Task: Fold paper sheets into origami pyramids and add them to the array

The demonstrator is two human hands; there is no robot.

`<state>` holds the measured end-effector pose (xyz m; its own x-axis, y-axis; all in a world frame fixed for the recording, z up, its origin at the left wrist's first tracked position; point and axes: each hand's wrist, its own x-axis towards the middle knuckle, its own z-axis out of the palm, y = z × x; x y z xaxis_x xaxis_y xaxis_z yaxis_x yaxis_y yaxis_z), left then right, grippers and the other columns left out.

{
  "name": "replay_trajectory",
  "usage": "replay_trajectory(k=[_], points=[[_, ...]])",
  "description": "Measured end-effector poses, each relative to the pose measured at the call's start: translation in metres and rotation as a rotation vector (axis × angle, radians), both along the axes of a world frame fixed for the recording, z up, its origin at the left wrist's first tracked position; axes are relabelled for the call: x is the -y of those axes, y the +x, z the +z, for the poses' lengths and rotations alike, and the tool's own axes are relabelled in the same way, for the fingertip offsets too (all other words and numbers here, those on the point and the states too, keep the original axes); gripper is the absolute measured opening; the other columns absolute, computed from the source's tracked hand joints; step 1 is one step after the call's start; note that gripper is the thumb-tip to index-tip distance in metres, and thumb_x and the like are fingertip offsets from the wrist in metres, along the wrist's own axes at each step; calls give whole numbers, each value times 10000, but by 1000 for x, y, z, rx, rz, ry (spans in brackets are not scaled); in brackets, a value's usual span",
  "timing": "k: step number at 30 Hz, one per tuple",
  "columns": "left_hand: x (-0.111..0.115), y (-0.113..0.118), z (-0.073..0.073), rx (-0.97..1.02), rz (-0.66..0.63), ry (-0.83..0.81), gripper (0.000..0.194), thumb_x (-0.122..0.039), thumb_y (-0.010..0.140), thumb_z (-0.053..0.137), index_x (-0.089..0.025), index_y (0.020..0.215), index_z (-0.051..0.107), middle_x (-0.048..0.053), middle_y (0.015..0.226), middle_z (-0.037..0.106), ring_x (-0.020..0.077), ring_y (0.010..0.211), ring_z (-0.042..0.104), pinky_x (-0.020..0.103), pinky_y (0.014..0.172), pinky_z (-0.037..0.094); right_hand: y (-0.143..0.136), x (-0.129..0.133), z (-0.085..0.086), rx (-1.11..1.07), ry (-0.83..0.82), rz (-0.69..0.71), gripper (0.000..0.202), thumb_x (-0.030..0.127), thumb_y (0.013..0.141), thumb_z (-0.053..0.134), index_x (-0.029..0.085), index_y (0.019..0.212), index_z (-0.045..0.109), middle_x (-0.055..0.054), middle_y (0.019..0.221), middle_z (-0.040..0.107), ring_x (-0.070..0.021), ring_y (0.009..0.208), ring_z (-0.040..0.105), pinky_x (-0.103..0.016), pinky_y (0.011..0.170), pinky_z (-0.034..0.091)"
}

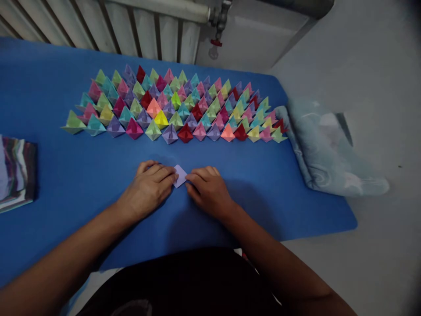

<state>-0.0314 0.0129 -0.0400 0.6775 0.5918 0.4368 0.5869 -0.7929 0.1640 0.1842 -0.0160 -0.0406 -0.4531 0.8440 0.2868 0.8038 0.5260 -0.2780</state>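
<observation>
A small lavender piece of folded paper lies between my two hands, near the middle of the blue tabletop. My left hand grips its left corner with the fingertips; the thumb is mostly hidden. On the opposite corner, the fingers of my right hand pinch the paper. Beyond both hands stand rows of folded paper boats in many colours, including green, pink, purple, red and yellow.
A stack of folded cloths or sheets sits at the left edge. On the right, a folded pale blue-green fabric overhangs the table. Behind the table are a white radiator and a valve with a red handle.
</observation>
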Motion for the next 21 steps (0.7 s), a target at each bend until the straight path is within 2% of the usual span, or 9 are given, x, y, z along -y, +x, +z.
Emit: replay_trajectory(k=[9,14,21], points=[[-1,-1,5,6,20,-37,246,-248,1012,488,-190,1086,716,86,1107,734,248,958,649,453,902,413,-1,-1,-1,19,-55,-48,205,258,995,503,192,1047,690,-83,1032,688,-214,915,545,-364,818,389],[-3,0,6,45,50,-117,258,-272,1018,480,-204,1065,724,74,1104,736,240,955,648,431,861,426,-2,-4,3,-37,-120,-64,206,274,992,517,190,1034,701,-88,1038,681,-213,930,561,-367,829,406],[-4,2,5,74,139,-194,293,-336,1014,464,-231,1005,738,66,1066,725,254,974,616,441,858,432,-9,-6,9,-55,-201,-155,225,264,1004,485,183,959,690,-73,968,689,-206,906,576,-366,822,412]])
